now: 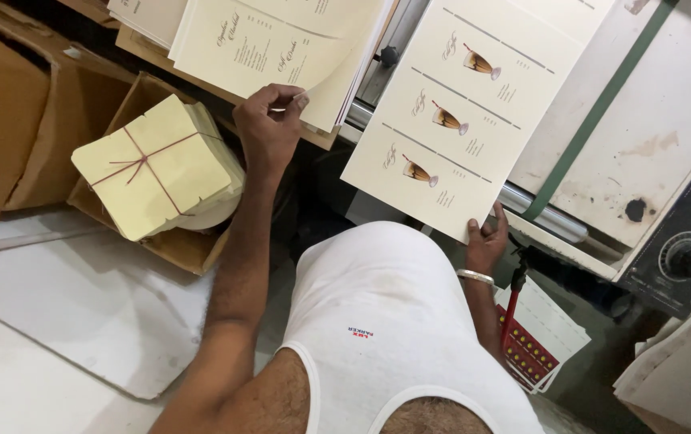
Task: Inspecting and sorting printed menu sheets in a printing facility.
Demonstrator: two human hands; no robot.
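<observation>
While the left hand [269, 120] pinches the corner of the top sheet on a cream paper stack [281, 48], the right hand [486, 241] grips the bottom edge of a printed sheet [474, 104] lying tilted over the machine [651, 137]. String-tied card bundle [153, 165] sits in a cardboard box [193, 245] just left.

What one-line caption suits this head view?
Left hand lifts a sheet from the printed stack; right hand holds a printed cream sheet.
</observation>
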